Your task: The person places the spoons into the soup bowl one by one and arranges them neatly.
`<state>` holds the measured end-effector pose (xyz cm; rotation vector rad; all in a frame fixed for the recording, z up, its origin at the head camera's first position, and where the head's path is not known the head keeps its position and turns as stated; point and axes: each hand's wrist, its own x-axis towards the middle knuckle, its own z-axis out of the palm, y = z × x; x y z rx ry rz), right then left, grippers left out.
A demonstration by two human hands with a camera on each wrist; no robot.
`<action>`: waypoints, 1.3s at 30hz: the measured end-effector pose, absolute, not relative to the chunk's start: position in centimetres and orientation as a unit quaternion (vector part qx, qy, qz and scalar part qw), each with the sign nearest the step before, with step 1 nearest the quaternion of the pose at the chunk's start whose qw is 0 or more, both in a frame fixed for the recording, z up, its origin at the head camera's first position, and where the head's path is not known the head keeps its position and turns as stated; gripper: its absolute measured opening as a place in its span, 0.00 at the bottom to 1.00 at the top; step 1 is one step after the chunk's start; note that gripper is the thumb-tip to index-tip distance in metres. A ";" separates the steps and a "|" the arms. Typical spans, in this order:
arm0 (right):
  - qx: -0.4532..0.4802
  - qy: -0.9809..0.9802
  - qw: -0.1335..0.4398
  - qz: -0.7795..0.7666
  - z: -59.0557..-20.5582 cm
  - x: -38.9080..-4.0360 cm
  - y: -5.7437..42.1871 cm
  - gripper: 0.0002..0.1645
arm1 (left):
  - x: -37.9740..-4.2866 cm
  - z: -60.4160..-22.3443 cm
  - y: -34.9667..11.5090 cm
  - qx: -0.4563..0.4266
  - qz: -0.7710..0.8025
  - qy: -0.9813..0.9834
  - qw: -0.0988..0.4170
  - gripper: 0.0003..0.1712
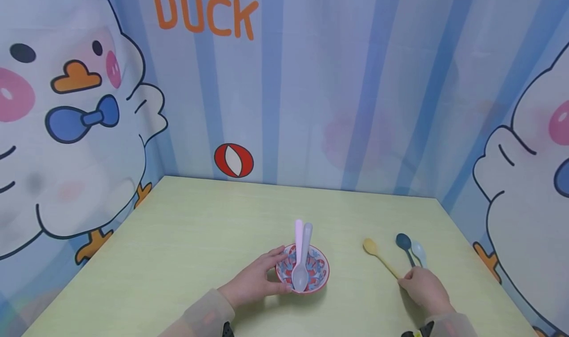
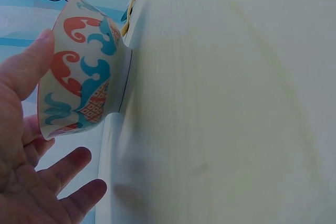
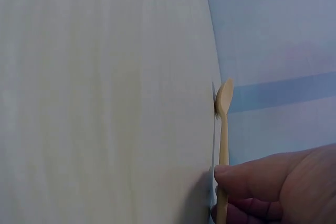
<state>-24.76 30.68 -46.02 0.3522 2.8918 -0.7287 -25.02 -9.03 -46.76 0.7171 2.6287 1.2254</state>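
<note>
1. Left hand [image 1: 255,283] part-curled round the bowl [image 1: 318,269] on the table [image 1: 200,228]; pink spoon [image 1: 299,235] and lilac spoon [image 1: 307,240] overhang its far rim, so a knock could spill them.
2. Right hand [image 1: 424,288] pinches the yellow spoon [image 1: 386,264] by its handle, right of the bowl; slack fingers could let it twist.
3. Dark blue spoon [image 1: 403,241], pale blue spoon [image 1: 418,252] close by: a sweep could scatter both.

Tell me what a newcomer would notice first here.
Probably the big cartoon duck on the backdrop at left. Next comes the patterned bowl on the table, two pale spoons inside and the left grip at its rim. To the right, the right grip pinches a yellow spoon.
</note>
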 end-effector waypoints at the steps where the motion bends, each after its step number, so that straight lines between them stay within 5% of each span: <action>1: 0.114 0.962 0.067 -0.239 -46.0 -24.7 30.7 0.10 | -25.0 -46.7 -9.0 0.239 0.410 0.877 0.079 0.48; 27: 0.105 0.930 0.101 -0.337 -45.1 -24.9 31.4 0.13 | -25.2 -46.9 -9.0 0.240 0.415 0.874 0.082 0.47; 39: 0.156 0.890 0.068 -0.423 -45.1 -24.8 32.3 0.24 | -25.2 -46.9 -9.0 0.243 0.417 0.872 0.080 0.48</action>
